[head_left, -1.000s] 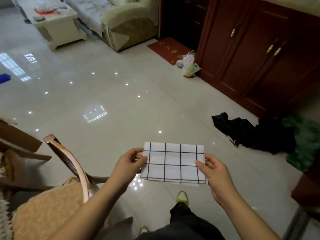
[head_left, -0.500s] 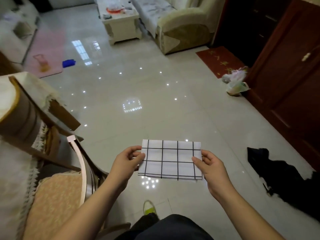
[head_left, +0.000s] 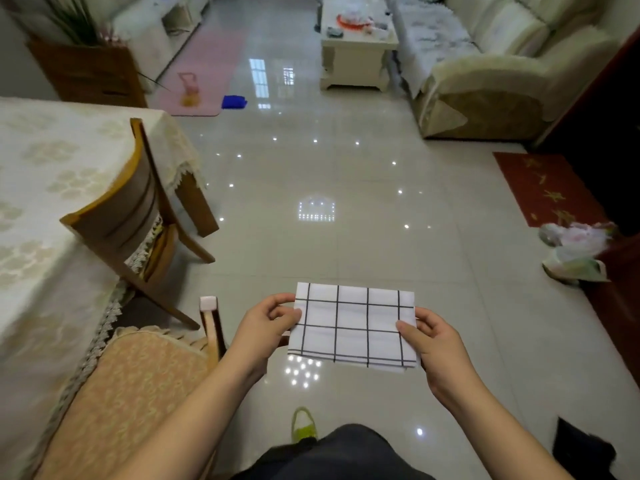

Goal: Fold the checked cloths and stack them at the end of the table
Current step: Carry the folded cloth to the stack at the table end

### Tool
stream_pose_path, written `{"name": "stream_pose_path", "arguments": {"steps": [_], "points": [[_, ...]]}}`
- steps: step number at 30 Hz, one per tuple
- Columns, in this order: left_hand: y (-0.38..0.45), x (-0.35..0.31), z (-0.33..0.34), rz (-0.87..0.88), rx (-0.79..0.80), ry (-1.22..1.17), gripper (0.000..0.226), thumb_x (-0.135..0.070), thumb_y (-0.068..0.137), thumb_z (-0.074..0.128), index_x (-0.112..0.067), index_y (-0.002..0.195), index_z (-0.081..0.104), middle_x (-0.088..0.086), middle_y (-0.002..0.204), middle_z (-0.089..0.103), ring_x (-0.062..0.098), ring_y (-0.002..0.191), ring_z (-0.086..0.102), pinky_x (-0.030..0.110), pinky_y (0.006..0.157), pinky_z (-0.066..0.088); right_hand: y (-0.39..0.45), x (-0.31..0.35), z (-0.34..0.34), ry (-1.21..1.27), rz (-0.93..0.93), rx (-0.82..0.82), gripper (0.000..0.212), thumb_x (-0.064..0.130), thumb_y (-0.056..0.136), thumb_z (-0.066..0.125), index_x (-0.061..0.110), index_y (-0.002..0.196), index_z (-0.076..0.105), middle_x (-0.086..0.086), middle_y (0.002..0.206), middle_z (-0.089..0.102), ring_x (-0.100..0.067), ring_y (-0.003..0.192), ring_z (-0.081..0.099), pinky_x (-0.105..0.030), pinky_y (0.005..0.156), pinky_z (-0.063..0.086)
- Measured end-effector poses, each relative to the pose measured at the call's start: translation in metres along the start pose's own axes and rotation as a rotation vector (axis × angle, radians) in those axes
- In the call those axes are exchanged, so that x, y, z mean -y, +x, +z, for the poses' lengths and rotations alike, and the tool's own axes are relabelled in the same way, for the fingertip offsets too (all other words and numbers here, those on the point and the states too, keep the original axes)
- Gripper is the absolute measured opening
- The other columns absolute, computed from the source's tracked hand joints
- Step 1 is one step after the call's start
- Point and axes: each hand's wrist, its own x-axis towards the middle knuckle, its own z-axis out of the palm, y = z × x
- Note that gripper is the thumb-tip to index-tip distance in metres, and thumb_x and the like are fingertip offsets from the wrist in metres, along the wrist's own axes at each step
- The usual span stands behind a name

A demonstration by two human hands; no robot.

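Note:
A white cloth with black checks (head_left: 353,327), folded into a flat rectangle, hangs in the air over the tiled floor in front of me. My left hand (head_left: 266,323) pinches its left edge and my right hand (head_left: 433,337) pinches its right edge, thumbs on top. The table (head_left: 45,188), covered with a cream patterned tablecloth, stands to my left. No other checked cloth is in view.
Two wooden chairs stand at the table: one with its back toward me (head_left: 128,209), one with a peach cushion (head_left: 138,379) close on my left. Ahead are a coffee table (head_left: 356,46) and sofa (head_left: 491,67). Plastic bags (head_left: 575,251) and a red mat (head_left: 547,188) lie on the right.
The view has swung left: the dark cabinet and black heap slid off to the right, and the table with its chairs came into view. Both hands keep holding the folded cloth.

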Motion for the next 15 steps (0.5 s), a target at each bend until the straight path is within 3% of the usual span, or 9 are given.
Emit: {"name": "stream_pose_path", "arguments": {"steps": [3,7,10,15], "points": [[0.028,-0.018,-0.011,0.03,-0.026,0.003,0.028,-0.009,0.092,0.064,-0.019,0.117,0.061,0.008,0.08,0.056,0.016,0.079,0.061,0.03,0.076,0.057,0.035,0.017,0.019,-0.006,-0.006,0.018,0.024,0.005,0.09,0.065,0.013,0.112,0.066,-0.003,0.103,0.075,-0.023,0.1,0.07,-0.049,0.099,0.05],[0.066,-0.038,-0.015,0.045,-0.056,0.012,0.029,-0.009,0.091,0.064,-0.02,0.118,0.061,0.01,0.079,0.055,0.019,0.08,0.061,0.044,0.09,0.054,0.079,0.039,0.035,-0.001,0.003,0.047,0.024,0.006,0.091,0.064,0.012,0.114,0.064,-0.003,0.104,0.075,-0.023,0.098,0.071,-0.044,0.093,0.053],[0.099,-0.054,-0.011,0.038,-0.079,0.012,0.029,-0.011,0.091,0.064,-0.022,0.118,0.061,0.011,0.08,0.056,0.019,0.079,0.062,0.045,0.086,0.055,0.117,0.057,0.04,0.0,-0.001,0.071,0.021,0.004,0.091,0.063,0.012,0.11,0.065,-0.004,0.103,0.075,-0.023,0.096,0.071,-0.038,0.084,0.054],[0.167,-0.082,0.007,0.03,-0.139,0.006,0.028,-0.009,0.091,0.065,-0.019,0.117,0.061,0.011,0.08,0.056,0.018,0.078,0.061,0.038,0.078,0.053,0.196,0.087,0.04,-0.014,-0.01,0.117,0.021,0.006,0.09,0.064,0.014,0.11,0.066,-0.002,0.102,0.075,-0.022,0.097,0.071,-0.042,0.091,0.053]]}}
